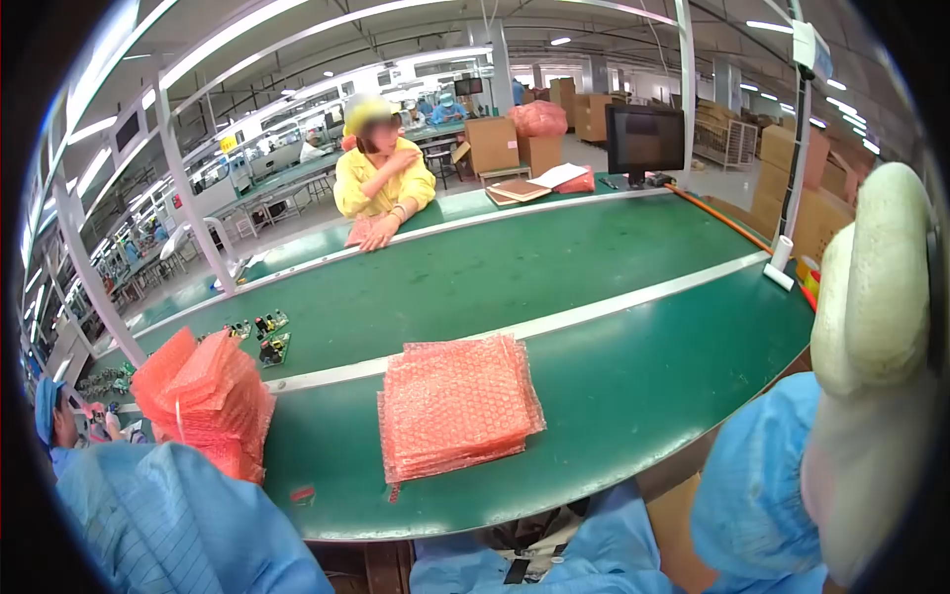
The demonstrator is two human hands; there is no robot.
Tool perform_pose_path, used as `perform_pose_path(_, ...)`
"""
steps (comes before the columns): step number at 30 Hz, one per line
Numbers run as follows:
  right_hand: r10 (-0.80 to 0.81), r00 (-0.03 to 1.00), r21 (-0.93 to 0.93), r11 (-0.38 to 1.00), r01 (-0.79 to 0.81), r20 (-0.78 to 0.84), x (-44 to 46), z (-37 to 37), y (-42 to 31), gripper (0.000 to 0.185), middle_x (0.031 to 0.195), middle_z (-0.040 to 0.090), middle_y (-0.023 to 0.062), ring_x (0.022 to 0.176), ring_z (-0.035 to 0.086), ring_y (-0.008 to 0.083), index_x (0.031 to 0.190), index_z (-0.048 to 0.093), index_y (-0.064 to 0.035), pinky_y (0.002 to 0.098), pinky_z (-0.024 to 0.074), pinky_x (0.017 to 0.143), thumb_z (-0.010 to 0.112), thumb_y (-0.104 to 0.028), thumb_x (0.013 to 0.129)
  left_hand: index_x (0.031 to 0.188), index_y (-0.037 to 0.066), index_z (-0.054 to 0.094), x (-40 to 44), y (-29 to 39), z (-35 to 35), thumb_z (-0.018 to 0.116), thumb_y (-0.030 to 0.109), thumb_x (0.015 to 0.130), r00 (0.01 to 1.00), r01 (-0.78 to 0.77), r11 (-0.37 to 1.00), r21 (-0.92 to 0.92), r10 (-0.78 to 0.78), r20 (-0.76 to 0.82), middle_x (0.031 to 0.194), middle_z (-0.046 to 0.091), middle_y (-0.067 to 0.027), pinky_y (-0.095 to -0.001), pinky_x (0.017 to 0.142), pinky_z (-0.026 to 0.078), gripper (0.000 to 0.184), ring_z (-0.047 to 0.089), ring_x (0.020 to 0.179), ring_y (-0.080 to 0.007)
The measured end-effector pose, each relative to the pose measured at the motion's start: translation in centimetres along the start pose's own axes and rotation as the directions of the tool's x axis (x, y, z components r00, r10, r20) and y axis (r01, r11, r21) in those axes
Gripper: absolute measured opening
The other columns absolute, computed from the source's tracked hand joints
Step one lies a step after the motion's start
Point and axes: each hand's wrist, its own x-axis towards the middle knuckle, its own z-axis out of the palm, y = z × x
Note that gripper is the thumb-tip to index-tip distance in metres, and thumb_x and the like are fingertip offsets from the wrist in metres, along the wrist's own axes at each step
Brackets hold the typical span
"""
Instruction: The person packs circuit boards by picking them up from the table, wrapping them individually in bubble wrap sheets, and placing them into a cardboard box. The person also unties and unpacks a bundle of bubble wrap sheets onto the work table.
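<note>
My right hand (876, 327) is raised close to the camera at the right edge, above the table's right end. Pale covers are on its visible fingers, which stretch upward side by side with nothing seen in them; the other fingers are hidden. My left sleeve (188, 520) shows at the lower left, but the hand itself is out of view. A flat stack of pink bubble-wrap bags (455, 406) lies on the green table in front of me. Left of it, nearest my left sleeve, stands a taller, uneven pile of pink bubble-wrap bags (213, 406).
Circuit boards (272, 346) sit behind the taller pile. A metal rail (554, 325) crosses the green table (633, 396). Opposite, a person in yellow (386, 188) rests an arm on the far edge. A monitor (645, 139) and a white roll (780, 262) stand right. Another worker (59, 416) is at left.
</note>
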Motion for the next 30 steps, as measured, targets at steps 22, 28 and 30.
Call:
perform_pose_path(22, 0.702, 0.64, -0.133, 0.7, -0.702, 0.313, -12.2, 13.1, 10.2, 0.052, 0.13, 0.053, 0.0148, 0.091, 0.058, 0.0167, 0.13, 0.051, 0.0008, 0.0303, 0.0495, 0.083, 0.062, 0.002, 0.08, 0.111, 0.005, 0.064, -17.9, -5.0, -3.2, 0.056, 0.015, 0.09, 0.831, 0.531, 0.755, 0.386, -0.374, -0.411, 0.107, 0.065, -0.0114, -0.0347, 0.093, 0.045, 0.024, 0.059, 0.106, -0.0256)
perform_pose_path(28, 0.609, 0.589, -0.459, 0.791, -0.404, 0.531, -21.2, 13.1, 13.8, 0.043, 0.118, 0.058, 0.0163, 0.092, 0.063, 0.0252, 0.12, 0.058, -0.003, 0.0327, 0.0526, 0.081, 0.069, -0.003, 0.078, 0.12, 0.007, 0.061, -48.3, -6.9, -5.3, 0.068, 0.023, 0.081, 0.303, 0.594, -0.098, 0.798, -0.892, -0.335, 0.122, 0.06, -0.0133, -0.0437, 0.102, 0.038, 0.043, 0.051, 0.119, -0.0319)
perform_pose_path(30, 0.803, 0.373, -0.437, 0.574, -0.692, 0.464, -22.6, 12.7, 14.2, 0.044, 0.114, 0.059, 0.014, 0.089, 0.063, 0.0231, 0.12, 0.058, -0.0044, 0.0327, 0.0531, 0.078, 0.072, -0.007, 0.078, 0.126, 0.008, 0.057, -56.4, -4.8, -9.1, 0.071, 0.027, 0.075, 0.225, 0.297, -0.348, 0.889, -0.879, -0.419, 0.127, 0.058, -0.0153, -0.0473, 0.1, 0.04, 0.056, 0.05, 0.121, -0.0341)
